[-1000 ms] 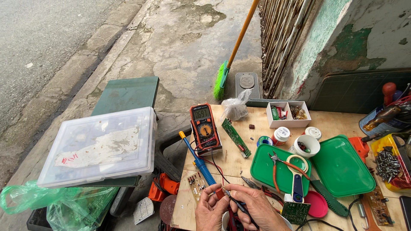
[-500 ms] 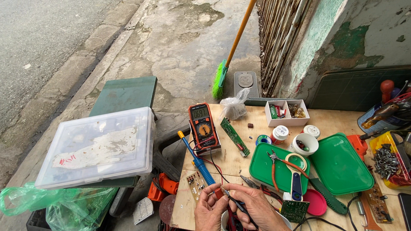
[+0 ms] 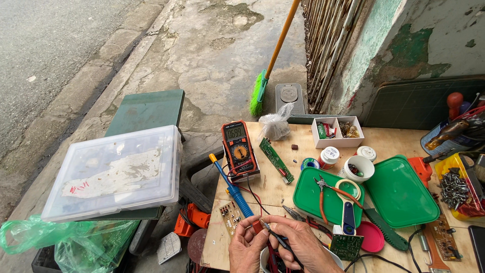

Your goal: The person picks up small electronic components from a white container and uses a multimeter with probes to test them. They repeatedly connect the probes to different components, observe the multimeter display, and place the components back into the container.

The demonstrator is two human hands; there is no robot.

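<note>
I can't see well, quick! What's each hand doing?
Left hand: closed, pinching a small red part.
Right hand: closed, holding a black probe against it.

Roadside electronics repair stall — multimeter (image 3: 238,149), circuit boards (image 3: 276,160), pliers (image 3: 329,191) by pavement (image 3: 212,55).

I see a bare, matt plywood tabletop (image 3: 394,144) with 2 glossy green plastic lids (image 3: 399,189) on it. The clear plastic storage box (image 3: 116,172) looks smooth and shiny. The orange-and-black multimeter (image 3: 238,150) has a rubbery matt casing. The yellow tray's metal screws (image 3: 454,188) glint dully.
</note>
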